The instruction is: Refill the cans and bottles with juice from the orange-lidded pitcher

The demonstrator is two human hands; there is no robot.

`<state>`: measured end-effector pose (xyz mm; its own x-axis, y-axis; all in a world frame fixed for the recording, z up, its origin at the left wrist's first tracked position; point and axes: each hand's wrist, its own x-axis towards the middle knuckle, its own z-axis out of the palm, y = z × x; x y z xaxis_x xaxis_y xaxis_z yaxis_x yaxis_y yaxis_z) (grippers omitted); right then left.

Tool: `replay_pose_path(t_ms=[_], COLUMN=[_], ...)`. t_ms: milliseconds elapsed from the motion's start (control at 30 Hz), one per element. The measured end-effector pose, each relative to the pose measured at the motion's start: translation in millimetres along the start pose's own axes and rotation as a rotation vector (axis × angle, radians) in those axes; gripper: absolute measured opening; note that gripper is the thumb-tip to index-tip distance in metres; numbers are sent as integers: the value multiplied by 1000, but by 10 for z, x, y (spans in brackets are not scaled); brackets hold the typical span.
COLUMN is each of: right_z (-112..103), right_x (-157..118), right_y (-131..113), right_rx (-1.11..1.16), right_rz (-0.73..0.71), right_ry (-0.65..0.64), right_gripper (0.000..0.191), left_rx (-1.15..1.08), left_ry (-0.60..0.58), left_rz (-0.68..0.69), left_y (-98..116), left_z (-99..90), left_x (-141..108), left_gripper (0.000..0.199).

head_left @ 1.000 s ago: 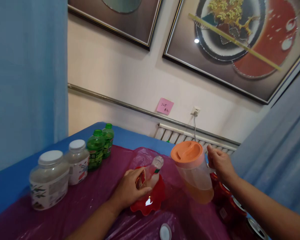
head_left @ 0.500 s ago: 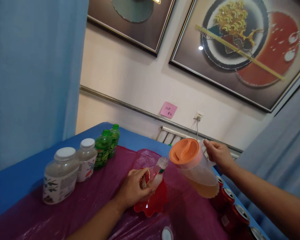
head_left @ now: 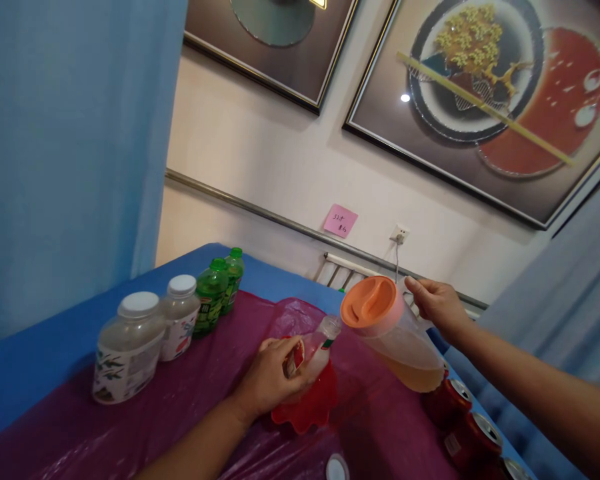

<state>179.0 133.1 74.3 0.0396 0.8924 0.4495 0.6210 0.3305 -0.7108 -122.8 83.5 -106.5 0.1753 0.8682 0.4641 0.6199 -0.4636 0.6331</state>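
My left hand is wrapped round a clear bottle with a red label, tilted with its open mouth up and to the right. A red dish with a wavy rim is below the bottle. My right hand grips the handle of a translucent pitcher, tipped toward the bottle. The pitcher has an orange lid, its edge close to the bottle mouth. Amber liquid lies in the pitcher's lower end; I cannot make out any stream between the two.
Two white-capped jars and two green bottles line the left side. Several red cans stand at the right edge. A white cap lies at the front on the purple plastic sheet. Behind is a wall with a socket.
The pitcher tips a little further, and its lid edge has come nearer the bottle mouth. The whole view has shifted slightly. Both hands keep their holds.
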Motion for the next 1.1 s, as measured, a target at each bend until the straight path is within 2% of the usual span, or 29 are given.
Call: replay_pose_path(t_ms=[133, 367, 700, 1100], right_z=[-9, -35, -61, -75], right_x=[28, 43, 57, 33], right_y=[-25, -58, -80, -134], right_rx=[-20, -39, -9, -46], right_rz=[-11, -13, 18, -15], right_ry=[1, -8, -14, -22], right_gripper=[68, 68, 68, 69], left_rx=[-12, -13, -17, -33], left_ry=[-3, 25, -5, -9], left_rz=[-9, -4, -34, -42], left_y=[3, 23, 29, 64], left_z=[-2, 0, 5, -19], left_x=[-4, -6, -3, -4], left_gripper=[30, 26, 25, 25])
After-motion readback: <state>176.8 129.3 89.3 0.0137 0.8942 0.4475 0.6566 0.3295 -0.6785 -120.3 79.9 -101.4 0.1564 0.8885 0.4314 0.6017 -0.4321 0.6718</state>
